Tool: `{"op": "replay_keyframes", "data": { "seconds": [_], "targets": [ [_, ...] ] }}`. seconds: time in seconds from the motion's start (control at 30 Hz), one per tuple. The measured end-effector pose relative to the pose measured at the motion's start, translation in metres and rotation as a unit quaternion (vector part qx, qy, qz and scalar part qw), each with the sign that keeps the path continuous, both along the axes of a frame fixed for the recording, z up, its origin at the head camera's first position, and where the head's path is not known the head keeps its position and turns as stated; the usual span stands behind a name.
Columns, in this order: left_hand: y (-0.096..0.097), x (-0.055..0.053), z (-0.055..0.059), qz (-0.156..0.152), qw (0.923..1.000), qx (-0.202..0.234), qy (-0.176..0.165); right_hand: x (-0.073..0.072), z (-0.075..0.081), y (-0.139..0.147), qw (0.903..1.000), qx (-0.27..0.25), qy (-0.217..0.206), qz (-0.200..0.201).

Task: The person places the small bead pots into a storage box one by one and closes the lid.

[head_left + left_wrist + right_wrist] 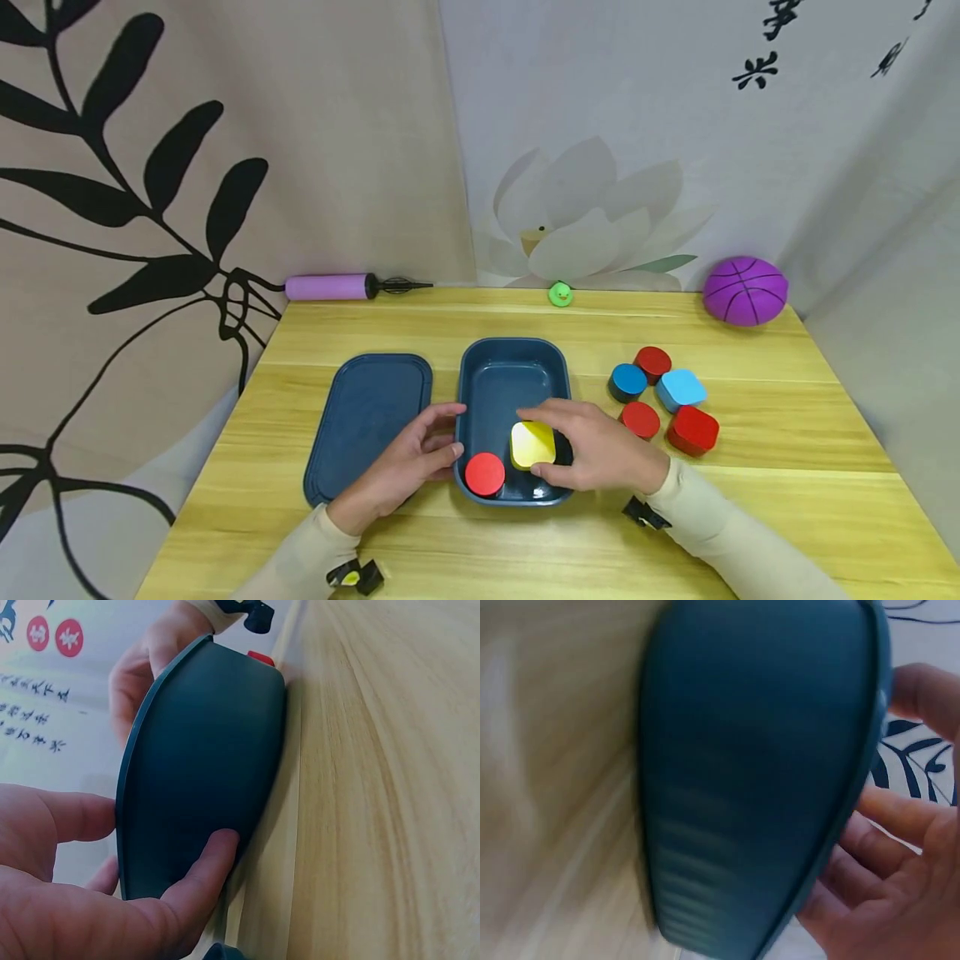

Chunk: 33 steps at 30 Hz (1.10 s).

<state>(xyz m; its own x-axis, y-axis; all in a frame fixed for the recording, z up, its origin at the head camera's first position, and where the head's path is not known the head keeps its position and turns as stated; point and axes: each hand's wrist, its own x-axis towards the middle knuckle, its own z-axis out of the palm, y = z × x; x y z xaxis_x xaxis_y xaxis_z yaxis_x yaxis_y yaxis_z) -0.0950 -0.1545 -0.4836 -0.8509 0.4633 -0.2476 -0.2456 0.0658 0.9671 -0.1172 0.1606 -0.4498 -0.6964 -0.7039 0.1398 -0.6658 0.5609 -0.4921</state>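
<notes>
A dark blue box (513, 396) stands on the table, with a round red block (484, 474) in its near left corner. My right hand (592, 442) reaches over the box's right rim and pinches a yellow rounded-square block (532, 445) between thumb and fingers. I cannot tell whether that block touches the bottom. At the box's left side, my left hand (412, 458) rests its fingertips against the rim and wall. The left wrist view shows the left thumb (214, 859) laid along the outer wall. In the right wrist view, the box wall hides the yellow block.
A flat dark blue lid (367, 425) lies left of the box, partly behind the left hand. Several red and blue blocks (681, 389) are grouped at the right. Along the back are a purple pump (327, 287), a small green duck (560, 293) and a purple ball (746, 291).
</notes>
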Motion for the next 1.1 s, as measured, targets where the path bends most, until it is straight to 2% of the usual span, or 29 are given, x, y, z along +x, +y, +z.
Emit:
{"op": "replay_keyframes", "data": {
  "seconds": [0.27, 0.47, 0.77, 0.9, 1.1],
  "targets": [
    [0.0, 0.0, -0.001, -0.004, 1.0, 0.005, -0.002, 0.005, -0.006, -0.012, 0.9973, 0.047, 0.002, 0.055],
    [0.0, 0.0, -0.001, -0.004, 1.0, 0.007, -0.001, 0.001, -0.005, -0.015, 0.995, 0.074, -0.018, 0.064],
    [-0.001, 0.001, 0.001, -0.002, 1.0, 0.001, 0.0, -0.001, -0.004, -0.018, 0.9922, 0.103, -0.024, 0.065],
    [-0.002, 0.001, 0.001, 0.0, 1.0, 0.0, 0.003, -0.001, -0.002, -0.017, 0.9932, 0.09, -0.031, 0.067],
    [-0.001, 0.0, 0.001, -0.003, 1.0, -0.001, 0.004, -0.005, 0.002, -0.011, 0.9968, 0.02, -0.051, 0.058]
  ]
}}
